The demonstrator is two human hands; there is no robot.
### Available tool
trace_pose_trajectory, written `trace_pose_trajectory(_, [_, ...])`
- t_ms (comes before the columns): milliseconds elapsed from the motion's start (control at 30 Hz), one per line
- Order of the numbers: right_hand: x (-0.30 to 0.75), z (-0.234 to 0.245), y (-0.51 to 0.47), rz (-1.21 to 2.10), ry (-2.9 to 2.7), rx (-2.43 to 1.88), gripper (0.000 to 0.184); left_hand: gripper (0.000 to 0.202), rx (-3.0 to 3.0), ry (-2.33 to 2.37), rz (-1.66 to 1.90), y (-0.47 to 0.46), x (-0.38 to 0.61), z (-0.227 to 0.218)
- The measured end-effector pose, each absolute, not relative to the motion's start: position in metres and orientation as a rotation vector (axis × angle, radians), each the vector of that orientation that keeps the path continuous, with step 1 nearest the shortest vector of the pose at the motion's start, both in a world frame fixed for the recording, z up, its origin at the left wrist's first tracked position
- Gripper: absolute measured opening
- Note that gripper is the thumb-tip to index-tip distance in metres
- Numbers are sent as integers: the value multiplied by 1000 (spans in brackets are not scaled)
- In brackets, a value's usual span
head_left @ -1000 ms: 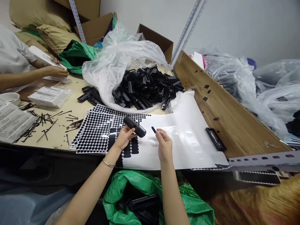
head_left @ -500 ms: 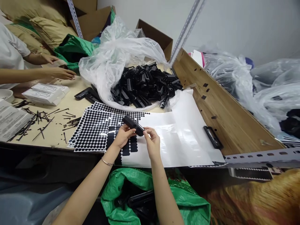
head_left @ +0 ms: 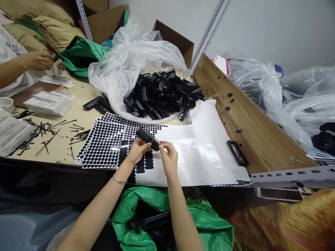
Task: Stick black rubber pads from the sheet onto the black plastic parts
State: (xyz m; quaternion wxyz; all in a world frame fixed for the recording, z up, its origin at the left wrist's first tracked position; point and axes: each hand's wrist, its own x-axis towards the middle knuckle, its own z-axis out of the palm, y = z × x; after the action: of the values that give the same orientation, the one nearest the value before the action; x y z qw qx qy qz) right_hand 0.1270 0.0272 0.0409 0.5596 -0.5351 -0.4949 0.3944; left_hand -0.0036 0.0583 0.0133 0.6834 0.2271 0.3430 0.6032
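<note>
A long black plastic piece (head_left: 148,138) with a ribbed surface is held tilted between both hands above the table. My left hand (head_left: 138,151) is closed round its left and lower side. At the right end, the thumb and fingers of my right hand (head_left: 169,156) pinch it. Beneath the hands lie a sheet of black oblong stickers (head_left: 144,164) and a white backing sheet (head_left: 183,167). Sheets of round black stickers (head_left: 101,146) spread to the left. Behind them, a heap of similar black plastic pieces (head_left: 162,92) spills from a clear plastic bag (head_left: 117,62).
Another black piece (head_left: 237,153) lies by the wooden side board (head_left: 251,129). Below the table edge, a green sack (head_left: 211,223) holds more black pieces. At left are small white boxes (head_left: 48,103), scattered black sticks (head_left: 43,134) and a co-worker's hand (head_left: 39,61).
My hands and the black plastic piece stay nearly in place. The co-worker's hands have moved back and up, and white papers now show on the table there.
</note>
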Motion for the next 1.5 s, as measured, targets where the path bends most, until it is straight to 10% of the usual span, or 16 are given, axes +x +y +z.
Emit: trace_pose_trajectory(1500, [125,39,24,895,-1118,-1250,13,35,525,793,1365,58,-5,6])
